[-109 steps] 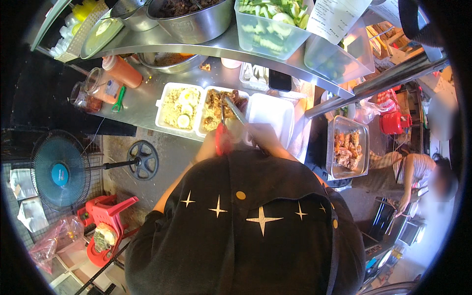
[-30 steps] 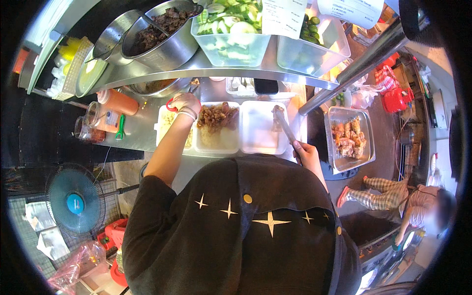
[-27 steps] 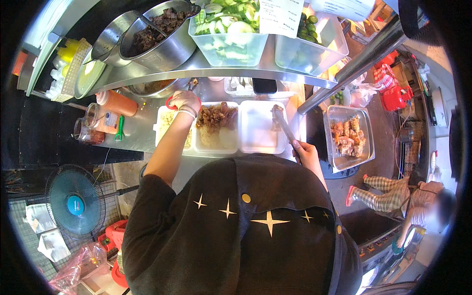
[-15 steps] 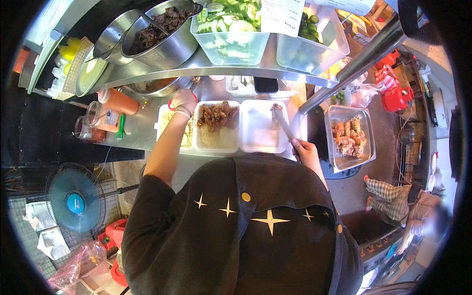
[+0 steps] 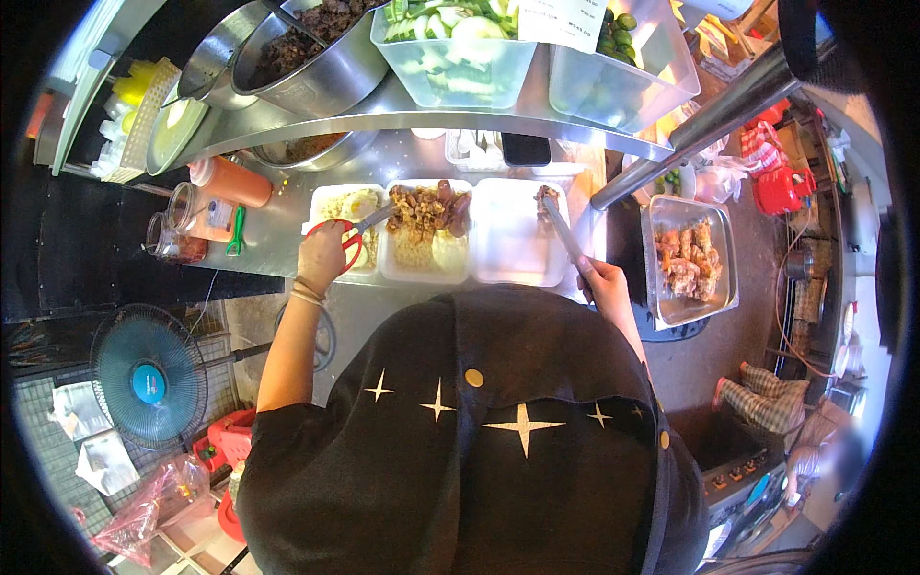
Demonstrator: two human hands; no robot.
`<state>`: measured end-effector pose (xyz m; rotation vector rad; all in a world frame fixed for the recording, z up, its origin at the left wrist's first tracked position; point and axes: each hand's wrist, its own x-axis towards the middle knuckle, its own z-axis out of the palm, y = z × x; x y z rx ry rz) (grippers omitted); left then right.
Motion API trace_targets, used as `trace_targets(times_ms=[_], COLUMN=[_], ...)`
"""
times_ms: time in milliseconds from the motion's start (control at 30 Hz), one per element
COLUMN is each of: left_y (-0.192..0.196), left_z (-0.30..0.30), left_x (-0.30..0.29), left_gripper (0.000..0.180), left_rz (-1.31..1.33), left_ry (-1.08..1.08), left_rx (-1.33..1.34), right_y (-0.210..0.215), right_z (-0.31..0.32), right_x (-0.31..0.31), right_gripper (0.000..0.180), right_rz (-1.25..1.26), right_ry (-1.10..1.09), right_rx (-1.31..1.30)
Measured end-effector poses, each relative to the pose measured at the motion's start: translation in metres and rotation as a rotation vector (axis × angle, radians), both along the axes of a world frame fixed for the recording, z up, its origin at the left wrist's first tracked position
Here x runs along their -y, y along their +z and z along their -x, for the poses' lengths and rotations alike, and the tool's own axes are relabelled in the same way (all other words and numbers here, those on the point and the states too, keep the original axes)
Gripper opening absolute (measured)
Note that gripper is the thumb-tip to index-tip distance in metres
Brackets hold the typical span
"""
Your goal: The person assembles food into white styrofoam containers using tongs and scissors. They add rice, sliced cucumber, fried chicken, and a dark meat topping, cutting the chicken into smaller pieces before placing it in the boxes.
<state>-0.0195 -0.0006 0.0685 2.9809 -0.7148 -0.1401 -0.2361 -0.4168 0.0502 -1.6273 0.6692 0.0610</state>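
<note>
My left hand [image 5: 323, 255] is closed round red-handled scissors [image 5: 373, 219]. Their blades reach to the chopped browned meat [image 5: 420, 205] in a white foam takeaway box [image 5: 387, 264], where rice and a pale round food, perhaps an egg, also lie. In my right hand [image 5: 606, 285] are metal tongs [image 5: 563, 230], closed in my fingers. The tong tips meet a small dark piece of meat [image 5: 545, 195] at the far right corner of the box's open lid [image 5: 503, 235]. Partly behind my left hand sits another foam box [image 5: 318, 203] with rice and an egg.
A metal shelf edge [image 5: 422, 122] crosses above the counter, bearing steel pots [image 5: 316, 72] and plastic tubs [image 5: 460, 77]. Sauce bottle [image 5: 235, 184], jars and a green peeler [image 5: 236, 233] stand left. A tub of raw-looking marinated meat [image 5: 688, 264] is right; a steel post [image 5: 661, 158] slants nearby.
My left hand has come back from the pot under the shelf with the scissors, now over the boxes. My right hand and the tongs stay almost in place.
</note>
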Motion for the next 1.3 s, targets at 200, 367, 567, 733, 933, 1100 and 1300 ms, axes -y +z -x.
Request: trace_targets(times_ms=[200,367,567,733,933,1100,1300], left_y=[0.011,0.063,0.117,0.117,0.104,0.061,-0.008], left_z=[-0.012,-0.003,0.022,0.042,0.083,0.105,0.128], left_x=[-0.014,-0.002,0.085,0.194,0.319,0.415,0.504], left_gripper=[0.031,0.033,0.035,0.032,0.026,0.02,0.023], left_rz=[0.265,0.168,0.15,0.191,0.216,0.31,0.003], left_ry=[-0.246,-0.102,-0.37,-0.773,-0.959,-1.033,-0.873], left_rx=[-0.137,-0.403,-0.559,-0.454,-0.173,0.169,0.199], right_y=[0.015,0.051,0.075,0.057,0.047,0.07,0.029], right_z=[0.007,0.036,0.136,0.177,0.165,0.187,0.168], right_x=[0.005,0.026,0.089,0.124,0.145,0.138,0.141], right_gripper=[0.033,0.038,0.04,0.036,0.042,0.041,0.041], right_rz=[0.033,0.132,0.41,0.754,0.946,1.087,0.162], right_ry=[-0.018,-0.129,-0.441,-0.49,-0.302,-0.464,-0.721], right_rx=[-0.015,0.001,-0.168,-0.424,-0.691,-0.528,-0.065])
